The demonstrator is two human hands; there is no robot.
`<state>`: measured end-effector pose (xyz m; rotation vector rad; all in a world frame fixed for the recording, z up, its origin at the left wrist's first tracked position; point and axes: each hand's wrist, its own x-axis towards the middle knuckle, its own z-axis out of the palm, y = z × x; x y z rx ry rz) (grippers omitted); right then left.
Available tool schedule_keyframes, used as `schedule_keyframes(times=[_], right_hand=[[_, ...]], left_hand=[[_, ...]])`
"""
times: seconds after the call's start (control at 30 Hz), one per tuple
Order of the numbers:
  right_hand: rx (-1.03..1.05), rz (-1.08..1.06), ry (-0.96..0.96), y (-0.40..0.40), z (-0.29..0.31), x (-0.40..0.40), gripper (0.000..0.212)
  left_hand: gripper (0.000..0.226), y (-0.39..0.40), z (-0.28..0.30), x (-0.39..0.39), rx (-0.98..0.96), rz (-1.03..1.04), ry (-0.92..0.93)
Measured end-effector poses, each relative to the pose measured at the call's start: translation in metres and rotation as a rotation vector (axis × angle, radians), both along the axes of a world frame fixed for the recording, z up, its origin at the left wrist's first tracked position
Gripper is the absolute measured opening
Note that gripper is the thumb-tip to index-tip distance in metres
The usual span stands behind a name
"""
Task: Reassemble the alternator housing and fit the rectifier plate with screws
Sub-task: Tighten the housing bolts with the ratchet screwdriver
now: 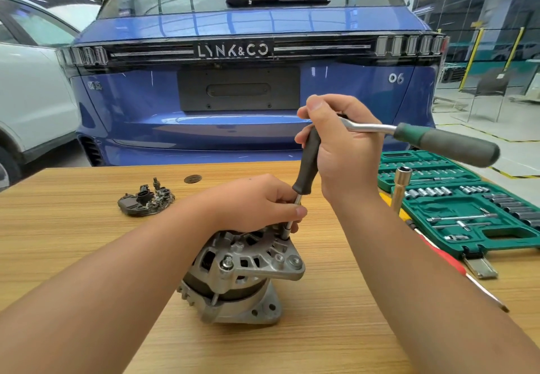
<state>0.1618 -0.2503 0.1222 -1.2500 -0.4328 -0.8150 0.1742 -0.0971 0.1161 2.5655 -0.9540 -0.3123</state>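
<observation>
A silver alternator [239, 274] stands on the wooden table [87, 227], its vented housing facing up. My left hand [257, 201] rests on top of it and pinches the thin metal shaft of a nut driver [306, 163] near the housing rim. The driver's black handle stands nearly upright. My right hand [342, 145] grips the top of that handle together with the head of a ratchet [438, 139], whose green and grey handle sticks out to the right. The dark rectifier plate [146, 198] lies apart at the back left of the table.
An open green socket set case [467, 210] lies at the right, with a tall socket [401, 189] standing beside it. A red-handled screwdriver [455, 268] lies in front of the case. A blue car [248, 66] stands just behind the table, a white car [29, 96] at the left.
</observation>
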Motion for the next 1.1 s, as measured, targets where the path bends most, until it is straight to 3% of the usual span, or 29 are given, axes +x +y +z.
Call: schedule_keyframes(times=[0.1,0.2,0.5,0.73,0.97,1.1], right_hand=[[-0.046,-0.176,-0.007,0.003,-0.001,-0.001,0.01],[-0.021,-0.127,0.068,0.005,0.001,-0.003,0.013],[0.187,0.316,0.376,-0.001,0.009,-0.004,0.041],[0.303,0.744,0.499,-0.011,0.016,0.0,0.043],[0.234,0.842,0.387,-0.014,0.009,0.003,0.027],[0.201,0.881,0.327,-0.014,0.006,0.004,0.037]], left_hand=[[0.026,-0.002,0.001,0.0,-0.003,0.001,0.024],[0.025,-0.001,0.0,0.001,-0.016,0.015,0.03],[0.028,-0.001,-0.001,0.0,-0.039,0.034,0.031],[0.029,0.0,0.001,-0.001,-0.038,0.037,0.035],[0.028,0.002,0.001,0.0,-0.067,0.044,0.075],[0.028,0.003,-0.001,0.0,-0.064,0.064,0.042]])
